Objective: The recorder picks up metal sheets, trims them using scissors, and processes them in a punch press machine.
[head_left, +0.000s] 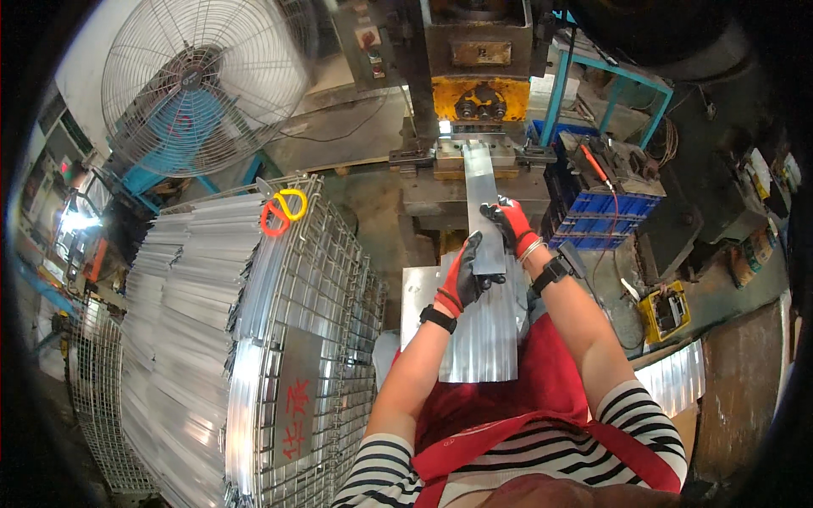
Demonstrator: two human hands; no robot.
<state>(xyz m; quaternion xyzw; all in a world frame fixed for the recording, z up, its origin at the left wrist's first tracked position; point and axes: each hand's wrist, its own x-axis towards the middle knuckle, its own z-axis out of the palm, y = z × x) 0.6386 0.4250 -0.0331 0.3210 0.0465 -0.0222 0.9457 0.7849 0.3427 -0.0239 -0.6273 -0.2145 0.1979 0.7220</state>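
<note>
A long flat metal strip (pixel 482 199) runs from my hands into the die of a press (pixel 480 93). My left hand (pixel 461 275), in a red and black glove, grips the strip's near end from the left edge. Farther up, my right hand (pixel 510 222), gloved alike, holds the strip's right edge with closed fingers. Beneath my hands, a stack of similar shiny metal strips (pixel 480 347) lies over my lap, on top of the red apron (pixel 550 372). The strip's far end is at the die, and how deep it sits cannot be made out.
At left stands a wire cage (pixel 318 339) packed with metal strips (pixel 182 296), with red-and-yellow-handled scissors (pixel 284 210) on its rim. A large fan (pixel 199 80) is behind it. Blue crates (pixel 605 207) bearing a red-handled tool (pixel 595 163) and a yellow bin (pixel 665 311) are at right.
</note>
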